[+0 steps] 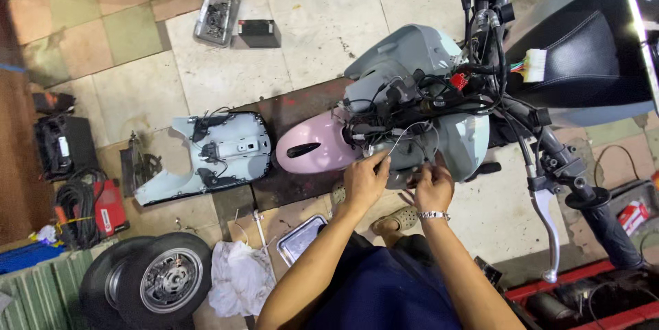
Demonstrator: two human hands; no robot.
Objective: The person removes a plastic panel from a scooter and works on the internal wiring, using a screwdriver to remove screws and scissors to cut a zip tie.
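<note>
1. The scooter's stripped front end (419, 96) stands in the middle of the view, pale blue-grey, with a tangle of black wires (439, 93) lying bare across it.
2. The left hand (365, 180) rests against the lower edge of that front end, its fingers curled around a thin pale wire (398, 139) that loops up into the tangle.
3. The right hand (432, 186), with a metal watch band (434, 215) on the wrist, sits just beside the left one, its fingertips pinched together at the same edge; what they grip is too small to make out, perhaps a wire end or a connector.
4. The pink front mudguard (312, 146) sticks out to the left of the front end, touching it.
5. Farther left of the front end a removed pale panel (213, 155) lies on the tiled floor (226, 76), inner side up.
6. To the right of the front end are the handlebar grip (611, 227) and the silver brake lever (549, 234), with the black seat (590, 48) above them.
7. Below and left of the front end, near the person's sandalled foot (398, 220), lie a metal tray (302, 239), a crumpled white rag (237, 278) and a loose wheel (151, 278).
8. Well above the removed panel sit a small black battery (259, 32) and a second tray of parts (217, 17).
</note>
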